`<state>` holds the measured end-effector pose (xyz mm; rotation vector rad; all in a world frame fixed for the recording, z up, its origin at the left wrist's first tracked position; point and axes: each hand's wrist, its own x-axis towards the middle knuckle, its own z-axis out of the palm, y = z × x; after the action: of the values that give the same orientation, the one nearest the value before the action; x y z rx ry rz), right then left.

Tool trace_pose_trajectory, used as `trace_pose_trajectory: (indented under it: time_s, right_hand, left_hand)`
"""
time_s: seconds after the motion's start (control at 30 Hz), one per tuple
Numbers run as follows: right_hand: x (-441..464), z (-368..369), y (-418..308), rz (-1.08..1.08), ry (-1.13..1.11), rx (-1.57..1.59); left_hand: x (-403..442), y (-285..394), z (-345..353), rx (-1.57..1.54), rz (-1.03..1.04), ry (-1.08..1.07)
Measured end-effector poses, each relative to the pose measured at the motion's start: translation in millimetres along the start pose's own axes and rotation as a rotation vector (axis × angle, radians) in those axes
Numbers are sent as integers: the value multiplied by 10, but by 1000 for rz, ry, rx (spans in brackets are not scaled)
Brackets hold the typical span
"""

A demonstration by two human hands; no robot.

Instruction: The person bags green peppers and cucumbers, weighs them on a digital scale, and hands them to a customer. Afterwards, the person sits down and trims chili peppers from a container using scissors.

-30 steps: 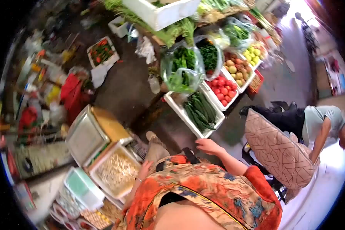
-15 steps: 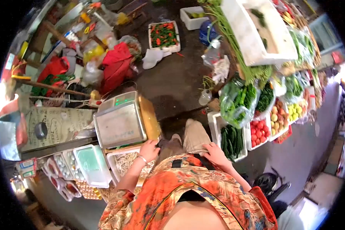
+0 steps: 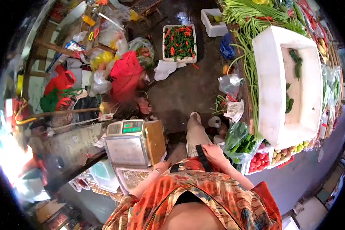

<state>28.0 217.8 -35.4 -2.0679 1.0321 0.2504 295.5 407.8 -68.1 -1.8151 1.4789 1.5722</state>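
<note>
My left hand (image 3: pixel 163 166) hangs low beside the scale's wooden side, near the tray of pale thin strands (image 3: pixel 132 178); its fingers are partly blurred and I see nothing in it. The digital scale (image 3: pixel 126 143), a metal pan with a lit green display, is just left of it. My right hand (image 3: pixel 214 154) is by my right thigh, its fingers apart and slightly bent. A black strap (image 3: pixel 202 158) lies right beside those fingers; whether they touch it I cannot tell. Bagged green vegetables (image 3: pixel 239 143) are to the right of this hand.
A large white foam box (image 3: pixel 264 88) with a few green peppers sits on the right stand beside long beans (image 3: pixel 251 76). Ahead on the dark floor is a crate of red and green peppers (image 3: pixel 179 43). Red bags (image 3: pixel 126 76) are piled left; tomatoes (image 3: pixel 258 163) are at right.
My view has moved forward, so the stand and foam box appear closer. My left hand is lower beside the scale. The black strap now shows beside my right hand, and one foot is further forward.
</note>
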Motion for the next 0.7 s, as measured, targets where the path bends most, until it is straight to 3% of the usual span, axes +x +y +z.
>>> trace_pose_trajectory:
  time_s: [0.03,0.13,0.17,0.23,0.3,0.37,0.4,0.43,0.5,0.57,0.67,0.7]
  right_hand:
    - [9,-61,78,6,-7,6]
    - [-27,-215,289,-282,67,137]
    - [-32,-330,261,-249,87,139]
    - [61,-699,82,-70,-177,247]
    - [135,-698,174,-97,-121,330]
    - [193,-1167,-17,84,-222,510]
    - [228,-1133,70,56,-200,732]
    - [206,-1342,-27,56,-199,733]
    - [168,-1854,-224,118,19,1290]
    - [198,-2303,-269,217,128,1608]
    - [82,-2723,-330,53,409,2079]
    - [55,-2830,-355,41,503,2204]
  left_hand:
    - [-31,26,-38,5,-23,-21]
    - [-148,96,-262,-50,-14,123]
    - [-177,144,-399,-74,3,198]
    - [-286,243,-731,-62,114,357]
    - [-368,450,-1049,-83,-184,297]
    - [-416,450,-1265,-122,-101,360]
    - [-447,442,-1357,-183,-31,428]
    - [-506,493,-1478,-182,-30,428]
    - [-577,575,-1731,-314,149,487]
    - [-661,527,-1954,-399,129,348]
    - [-872,566,-2361,-784,166,-1]
    - [-912,602,-2435,-799,158,19]
